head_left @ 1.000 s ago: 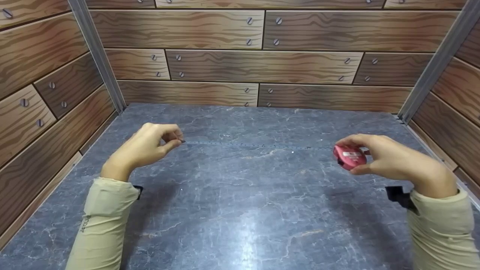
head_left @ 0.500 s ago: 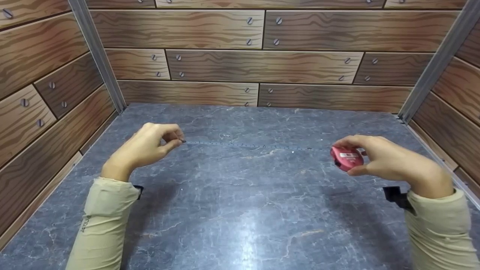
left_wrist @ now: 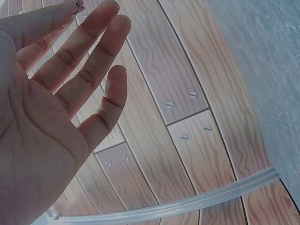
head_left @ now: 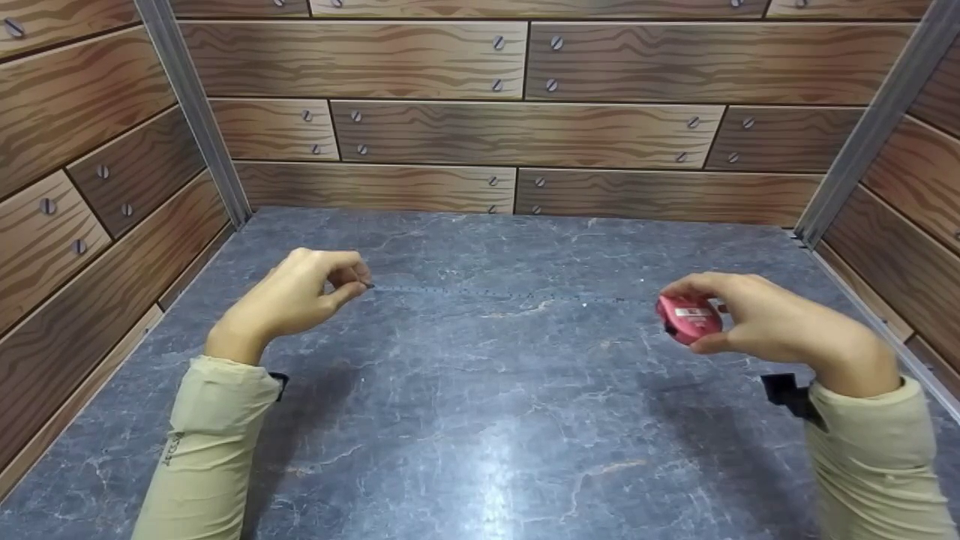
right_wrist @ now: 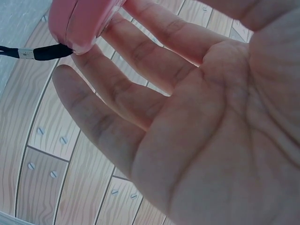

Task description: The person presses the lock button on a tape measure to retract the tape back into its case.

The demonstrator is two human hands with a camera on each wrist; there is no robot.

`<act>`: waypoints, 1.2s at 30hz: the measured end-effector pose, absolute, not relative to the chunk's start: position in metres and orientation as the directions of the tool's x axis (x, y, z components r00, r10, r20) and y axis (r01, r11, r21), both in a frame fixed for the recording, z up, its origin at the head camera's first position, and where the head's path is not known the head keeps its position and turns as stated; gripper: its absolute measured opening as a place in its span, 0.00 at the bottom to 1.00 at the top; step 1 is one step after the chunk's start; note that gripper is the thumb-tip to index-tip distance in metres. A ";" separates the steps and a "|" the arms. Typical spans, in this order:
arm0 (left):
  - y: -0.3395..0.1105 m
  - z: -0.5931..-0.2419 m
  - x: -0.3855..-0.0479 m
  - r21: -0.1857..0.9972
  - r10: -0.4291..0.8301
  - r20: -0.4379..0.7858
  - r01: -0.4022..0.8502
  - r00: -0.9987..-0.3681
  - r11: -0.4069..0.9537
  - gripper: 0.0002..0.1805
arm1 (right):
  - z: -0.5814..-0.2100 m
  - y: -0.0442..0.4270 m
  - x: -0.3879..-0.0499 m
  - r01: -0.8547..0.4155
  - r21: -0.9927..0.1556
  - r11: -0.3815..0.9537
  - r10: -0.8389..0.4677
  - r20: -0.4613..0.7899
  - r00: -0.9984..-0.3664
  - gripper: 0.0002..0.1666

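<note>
Between the two hands stretches a thin bluish tape measure blade point(head_left: 487, 292), hard to make out against the table. The left hand point(head_left: 296, 292) pinches its dark end tip point(head_left: 368, 285) between thumb and forefinger; in the left wrist view a small metal tip point(left_wrist: 78, 7) shows at the fingertips, the other fingers loosely bent. On the right, the right hand point(head_left: 780, 322) grips the red tape measure case point(head_left: 690, 319) by its edges, thumb below and fingers above. A black wrist strap point(right_wrist: 49, 52) hangs from the pink-red case in the right wrist view.
Under both hands lies a blue-grey marbled tabletop point(head_left: 465, 390). Wood-patterned panels point(head_left: 420, 60) wall it in at the back and both sides, with metal corner posts point(head_left: 196, 112). A black wrist mount point(head_left: 787, 394) sits at the right sleeve.
The right hand has shifted slightly left with the tape measure case, so the span of blade is a little shorter. The left hand has barely moved.
</note>
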State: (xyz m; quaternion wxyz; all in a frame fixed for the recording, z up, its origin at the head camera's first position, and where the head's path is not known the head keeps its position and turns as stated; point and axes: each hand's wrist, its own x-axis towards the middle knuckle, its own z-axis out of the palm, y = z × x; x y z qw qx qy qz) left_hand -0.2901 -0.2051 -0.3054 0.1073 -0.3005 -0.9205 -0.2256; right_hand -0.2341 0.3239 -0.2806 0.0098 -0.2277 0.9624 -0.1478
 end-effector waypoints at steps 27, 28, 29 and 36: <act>-0.201 -0.306 -0.291 0.352 0.510 0.309 0.594 -0.803 0.723 0.02 | -0.280 0.318 -0.234 -0.421 -0.339 0.841 -0.443 0.014 -0.896 0.36; -0.200 -0.306 -0.291 0.351 0.511 0.310 0.596 -0.802 0.722 0.02 | -0.280 0.318 -0.234 -0.421 -0.344 0.839 -0.444 0.013 -0.896 0.36; -0.200 -0.306 -0.290 0.350 0.512 0.312 0.598 -0.800 0.721 0.02 | -0.280 0.317 -0.234 -0.419 -0.350 0.838 -0.443 0.011 -0.896 0.36; -0.199 -0.306 -0.289 0.348 0.519 0.321 0.608 -0.792 0.713 0.03 | -0.281 0.317 -0.234 -0.416 -0.364 0.834 -0.443 0.008 -0.896 0.36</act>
